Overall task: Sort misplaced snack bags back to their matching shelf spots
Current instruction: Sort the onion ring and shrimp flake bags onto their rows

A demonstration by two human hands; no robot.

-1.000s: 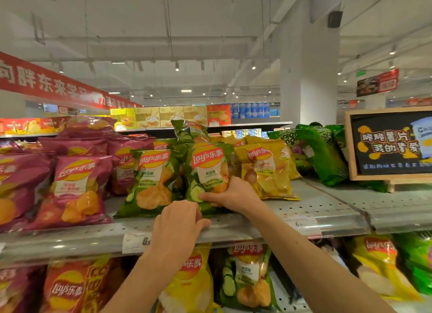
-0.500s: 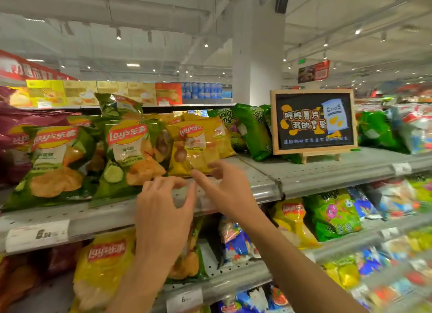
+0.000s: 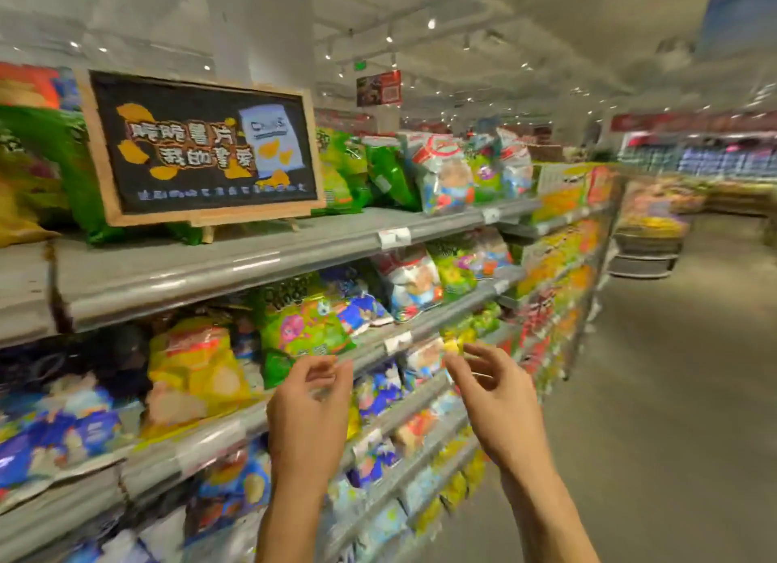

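Note:
Both hands hang in the air in front of the snack shelves and hold nothing. My left hand (image 3: 309, 411) has loosely curled fingers and is level with the second shelf's edge. My right hand (image 3: 490, 394) is to its right, fingers relaxed and spread. Behind the left hand lie a yellow snack bag (image 3: 193, 365) and a green snack bag (image 3: 302, 327) on the second shelf (image 3: 218, 430). Green bags (image 3: 378, 176) and a white-and-red bag (image 3: 445, 180) stand on the top shelf (image 3: 252, 264). The picture is motion-blurred.
A black chalkboard sign (image 3: 202, 146) in a wooden frame stands on the top shelf at the left. Lower shelves hold blue, white and yellow bags (image 3: 378, 394). The aisle floor (image 3: 672, 394) runs along the right, with a low display stand (image 3: 647, 247) farther down.
The view has swung right along the shelves, away from the Lay's bags. My right hand has let go of the green bag, and both hands have come off the shelf.

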